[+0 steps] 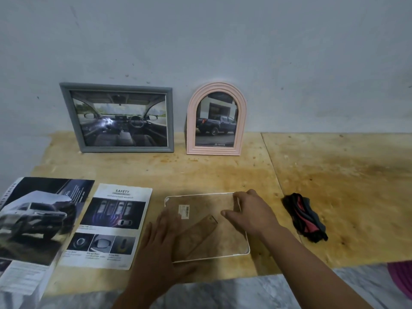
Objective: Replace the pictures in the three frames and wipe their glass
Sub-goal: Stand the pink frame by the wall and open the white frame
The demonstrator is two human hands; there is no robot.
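A white-rimmed frame [201,216] lies face down on the wooden board, its brown back and folding stand showing. My left hand [161,246] lies flat with straight fingers on its left part. My right hand [247,214] rests on its upper right corner, fingers bent over the rim and thumb on the back. A grey frame [118,118] with a car-interior picture and a pink arched frame [216,120] with a pickup picture lean upright on the wall. A dark red-and-grey cloth [304,217] lies to the right.
A "Safety" brochure page [111,226] and a car brochure [38,221] lie at the left on the wooden board [334,186]. The board's front edge runs just below the frame, with marbled floor [245,291] beneath. A pink object [401,277] shows at the right edge.
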